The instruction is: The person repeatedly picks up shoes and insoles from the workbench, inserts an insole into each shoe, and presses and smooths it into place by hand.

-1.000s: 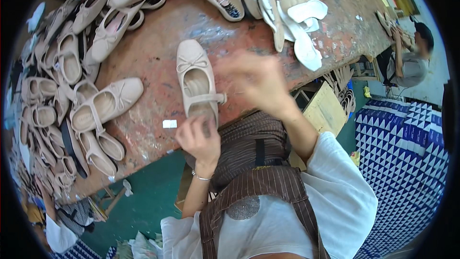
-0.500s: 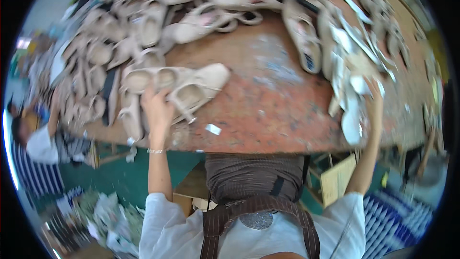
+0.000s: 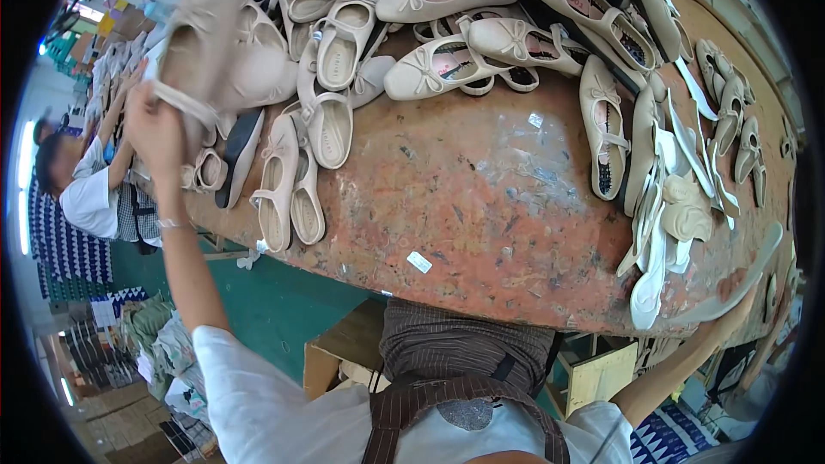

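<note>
My left hand (image 3: pixel 156 136) is raised over the table's left side, its fingers closed round the strap end of a beige strapped flat shoe (image 3: pixel 191 51). Motion smears the shoe, and a second pale shape beside it may be another shoe. At the right edge, my right hand (image 3: pixel 732 309) grips a long white insole (image 3: pixel 756 265); the fingers are partly hidden and blurred. Beside that hand lies a fanned stack of white insoles (image 3: pixel 649 288), with a cream-coloured bunch of pads (image 3: pixel 687 210) on top. A pair of beige shoes (image 3: pixel 277 180) rests on the table below my left hand's load.
Beige bow-trimmed shoes (image 3: pixel 438 67) are heaped along the far side of the worn brown table (image 3: pixel 481 232). A small white slip (image 3: pixel 419 261) lies near its front edge. At the left, another person (image 3: pixel 90 185) sits by the table. An open cardboard box (image 3: pixel 325 365) stands below.
My left hand has lifted shoes off the table and moved up and left. My right hand has drawn an insole away from the stack, toward the right. The view has shifted.
</note>
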A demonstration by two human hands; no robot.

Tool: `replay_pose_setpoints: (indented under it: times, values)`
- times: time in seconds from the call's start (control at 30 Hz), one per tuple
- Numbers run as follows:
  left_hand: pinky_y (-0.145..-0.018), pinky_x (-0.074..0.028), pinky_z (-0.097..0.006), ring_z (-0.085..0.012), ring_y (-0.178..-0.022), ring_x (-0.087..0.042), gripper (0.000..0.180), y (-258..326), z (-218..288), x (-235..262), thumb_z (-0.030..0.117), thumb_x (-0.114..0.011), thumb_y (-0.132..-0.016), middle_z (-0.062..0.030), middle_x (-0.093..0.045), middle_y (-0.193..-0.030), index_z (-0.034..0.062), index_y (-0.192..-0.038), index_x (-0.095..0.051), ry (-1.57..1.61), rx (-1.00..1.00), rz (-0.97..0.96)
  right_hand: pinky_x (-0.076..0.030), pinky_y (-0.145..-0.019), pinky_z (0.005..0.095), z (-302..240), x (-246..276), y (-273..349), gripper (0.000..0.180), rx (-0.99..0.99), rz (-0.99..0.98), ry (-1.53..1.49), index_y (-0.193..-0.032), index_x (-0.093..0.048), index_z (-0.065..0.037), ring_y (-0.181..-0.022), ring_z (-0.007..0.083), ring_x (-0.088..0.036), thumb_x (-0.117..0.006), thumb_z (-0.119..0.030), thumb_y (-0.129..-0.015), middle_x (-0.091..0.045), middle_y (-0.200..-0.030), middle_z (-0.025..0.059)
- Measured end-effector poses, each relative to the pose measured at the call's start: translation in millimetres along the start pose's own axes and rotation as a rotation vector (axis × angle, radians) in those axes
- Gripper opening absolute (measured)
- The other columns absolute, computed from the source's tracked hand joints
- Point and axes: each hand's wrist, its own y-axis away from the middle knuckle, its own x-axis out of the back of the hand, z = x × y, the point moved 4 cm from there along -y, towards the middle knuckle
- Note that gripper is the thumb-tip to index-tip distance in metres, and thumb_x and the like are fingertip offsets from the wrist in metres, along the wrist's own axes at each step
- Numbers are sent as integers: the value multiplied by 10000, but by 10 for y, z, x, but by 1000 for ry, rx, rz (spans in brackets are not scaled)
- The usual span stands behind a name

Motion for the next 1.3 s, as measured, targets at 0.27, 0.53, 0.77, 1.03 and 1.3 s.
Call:
replay_pose_setpoints:
  times: [0.27, 0.53, 0.77, 1.03, 1.3]
  values:
    - [-1003, -437, -455, -374, -1128, -574, 403, -338, 1105, -1265, 118, -654, -795, -194, -628, -1206, 16, -1185, -633, 105, -405, -95, -378, -616, 229, 240, -1043, 778, 922, -289, -449, -177, -1492, -280, 86, -672, 50, -427, -694, -437, -855, -497, -982, 0]
    - [-1046, -416, -470, -456, -1221, -509, 834, -47, 2701, -2866, 508, -698, -838, -324, -492, -1311, -15, -1426, -421, 618, 93, -524, -444, -698, 261, 470, -1304, 1399, 800, -527, -491, -275, -1429, -390, 87, -777, 157, -541, -490, -569, -981, -621, -1008, 110]
    - [-754, -521, -390, -245, -799, -669, 246, -138, 2647, -3080, 305, -765, -800, -107, -716, -891, 114, -951, -733, 903, 403, -622, -565, -739, 408, 689, -1276, 1912, 691, -777, -550, -452, -1373, -419, 44, -832, 266, -655, -385, -548, -1020, -640, -1104, 223]
    - [-705, -575, -362, -277, -961, -674, 293, 938, 2264, -878, 226, -592, -993, -149, -660, -1102, 89, -1231, -491, 1600, 999, -1447, -622, -624, 421, 860, -987, 1893, 672, -967, -460, -651, -1452, -350, -9, -729, 279, -685, -386, -526, -1024, -627, -1107, 240]
    - [-834, -510, -364, -221, -1160, -598, 89, 2793, 2151, -201, 25, -699, -850, -110, -607, -1210, 26, -916, -640, 863, 341, -1312, -523, -713, 272, 684, -1023, 1851, 524, -756, -557, -141, -1346, -516, 33, -716, 153, -581, -356, -376, -1059, -638, -1138, 187]
